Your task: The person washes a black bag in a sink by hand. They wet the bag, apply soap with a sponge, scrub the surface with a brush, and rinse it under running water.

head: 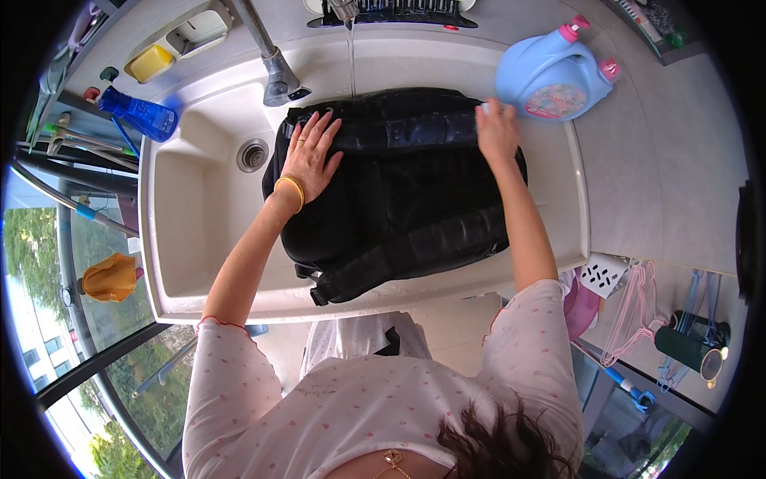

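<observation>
A black backpack [395, 191], wet in places, lies on the washboard side of a white sink [197, 239], its padded straps facing up. My left hand [311, 152], with a gold bangle at the wrist, rests flat with fingers spread on the bag's upper left part. My right hand [498, 133] is at the upper right end of the strap, blurred, its fingers curled around something small and whitish that is mostly hidden. A thin stream of water [352, 60] runs from the faucet [345, 9] behind the bag's top edge.
A blue detergent jug [541, 78] with pink caps stands at the back right. A grey faucet-like fitting [278, 78] rises near the drain [253, 155]. On the left are a blue spray bottle [140, 114] and yellow soap [149, 63] in a dish. Pink hangers [634, 311] hang at right.
</observation>
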The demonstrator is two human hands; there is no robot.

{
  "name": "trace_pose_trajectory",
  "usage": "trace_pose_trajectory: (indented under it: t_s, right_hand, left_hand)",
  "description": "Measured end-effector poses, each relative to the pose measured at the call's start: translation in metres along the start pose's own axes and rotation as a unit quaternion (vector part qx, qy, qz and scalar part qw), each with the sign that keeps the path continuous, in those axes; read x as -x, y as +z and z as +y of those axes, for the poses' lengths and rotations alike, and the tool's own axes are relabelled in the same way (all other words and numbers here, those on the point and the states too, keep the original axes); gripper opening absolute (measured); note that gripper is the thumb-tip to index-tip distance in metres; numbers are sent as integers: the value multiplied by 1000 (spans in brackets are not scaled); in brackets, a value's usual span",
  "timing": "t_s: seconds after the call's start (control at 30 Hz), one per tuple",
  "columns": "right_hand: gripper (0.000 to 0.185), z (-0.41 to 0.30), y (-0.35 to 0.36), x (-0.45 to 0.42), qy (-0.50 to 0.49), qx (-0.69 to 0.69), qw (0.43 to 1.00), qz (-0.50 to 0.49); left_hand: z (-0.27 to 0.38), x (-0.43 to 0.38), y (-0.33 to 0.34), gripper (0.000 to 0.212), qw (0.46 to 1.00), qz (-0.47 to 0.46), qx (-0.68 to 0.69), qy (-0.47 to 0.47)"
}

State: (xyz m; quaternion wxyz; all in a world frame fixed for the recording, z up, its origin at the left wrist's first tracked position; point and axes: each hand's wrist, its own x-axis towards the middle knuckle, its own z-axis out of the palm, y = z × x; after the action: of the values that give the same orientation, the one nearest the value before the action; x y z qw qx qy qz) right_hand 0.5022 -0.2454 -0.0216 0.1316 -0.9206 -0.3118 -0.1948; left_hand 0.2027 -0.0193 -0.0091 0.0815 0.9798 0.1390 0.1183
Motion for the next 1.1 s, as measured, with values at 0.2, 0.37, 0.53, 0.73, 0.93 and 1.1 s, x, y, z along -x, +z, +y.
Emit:
trace_pose_trajectory:
  t_s: [0.2,0.37,0.53,0.73,0.93,1.1]
  right_hand:
    - [36,24,-15,-4,108,-70,980,-151]
    - [47,-13,-27,56,-218,-24,976,21]
    - [59,30,-30,57,-2,-64,998,2]
    - [45,73,-60,40,100,-412,905,-14]
    - [42,78,-62,123,3,-138,990,15]
    - [46,-76,-132,158,-90,-114,985,-88]
  left_hand:
    - [0,-2,6,55,1000,8,14,-2]
    - [-7,1,12,56,999,23,36,9]
    - [-7,-1,12,56,999,25,11,26]
    - [10,8,-1,60,996,47,79,21]
    - [114,63,-50,48,965,-231,120,28]
    - [83,67,-37,43,910,-228,345,-32]
